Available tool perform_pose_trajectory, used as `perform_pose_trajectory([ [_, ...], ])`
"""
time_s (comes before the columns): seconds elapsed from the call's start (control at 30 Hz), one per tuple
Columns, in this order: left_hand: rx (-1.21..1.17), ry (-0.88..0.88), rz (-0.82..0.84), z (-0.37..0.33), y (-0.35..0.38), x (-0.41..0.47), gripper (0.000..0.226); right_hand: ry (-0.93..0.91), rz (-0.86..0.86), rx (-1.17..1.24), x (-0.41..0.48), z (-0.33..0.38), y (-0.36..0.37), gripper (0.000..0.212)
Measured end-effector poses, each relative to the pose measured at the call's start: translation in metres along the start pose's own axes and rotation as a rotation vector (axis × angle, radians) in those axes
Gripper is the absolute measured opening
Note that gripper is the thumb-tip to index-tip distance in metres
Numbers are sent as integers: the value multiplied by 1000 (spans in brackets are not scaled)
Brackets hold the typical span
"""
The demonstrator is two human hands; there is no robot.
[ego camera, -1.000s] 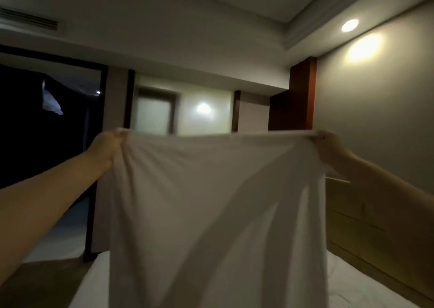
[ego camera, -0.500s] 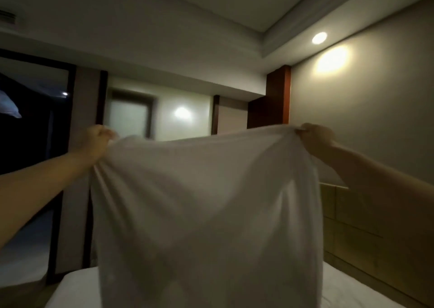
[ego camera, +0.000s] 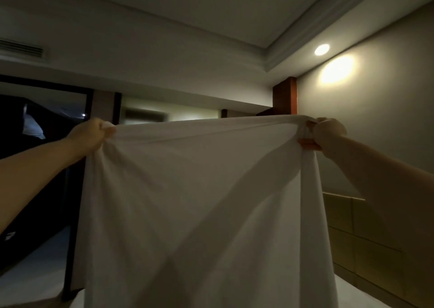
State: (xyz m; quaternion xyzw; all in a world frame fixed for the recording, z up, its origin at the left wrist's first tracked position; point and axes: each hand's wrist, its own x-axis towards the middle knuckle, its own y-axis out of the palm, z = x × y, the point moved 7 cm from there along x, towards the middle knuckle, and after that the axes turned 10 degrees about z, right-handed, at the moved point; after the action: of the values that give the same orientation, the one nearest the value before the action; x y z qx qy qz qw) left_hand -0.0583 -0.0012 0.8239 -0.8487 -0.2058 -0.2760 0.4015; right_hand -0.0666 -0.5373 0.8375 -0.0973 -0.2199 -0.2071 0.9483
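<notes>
**Linen goes up:** A person holds a white cloth at arm's length in a dimly lit bedroom. The left hand has its fingers curled tight round one top corner. The right hand clenches the other corner, with a bunch of fabric gathered in its fist. Between the two grips the top edge runs nearly taut and level. Below them the cloth hangs free in long soft folds, down past the bottom of the view. In this light it is hard to say whether it is a pillowcase or a folded sheet.

The work looks to be at an early to middle stage. The cloth is picked up, opened out and squared by its corners, but it is not yet laid, folded or fitted on anything. A pale strip of bed shows low beneath the right-hand grip, beside a wooden panel. A ceiling light glows above that grip.
</notes>
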Motion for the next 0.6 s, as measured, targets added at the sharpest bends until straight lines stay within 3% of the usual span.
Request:
perform_pose_trajectory([
  [0.13,-208,2,135,-31,-9,-6,24,-139,-85,129,13,6,-12,27],
  [0.23,-301,-15,170,-38,-13,5,31,-257,-93,127,27,7,-8,22],
  [0.33,-389,-68,95,-18,-7,28,29,-320,-58,122,47,4,8,13],
  [0.5,-611,-196,-14,25,50,68,12,-306,2,169,95,-39,51,18],
  [0.6,-642,-177,-59,69,95,112,20,-327,14,138,130,-80,91,20],
])
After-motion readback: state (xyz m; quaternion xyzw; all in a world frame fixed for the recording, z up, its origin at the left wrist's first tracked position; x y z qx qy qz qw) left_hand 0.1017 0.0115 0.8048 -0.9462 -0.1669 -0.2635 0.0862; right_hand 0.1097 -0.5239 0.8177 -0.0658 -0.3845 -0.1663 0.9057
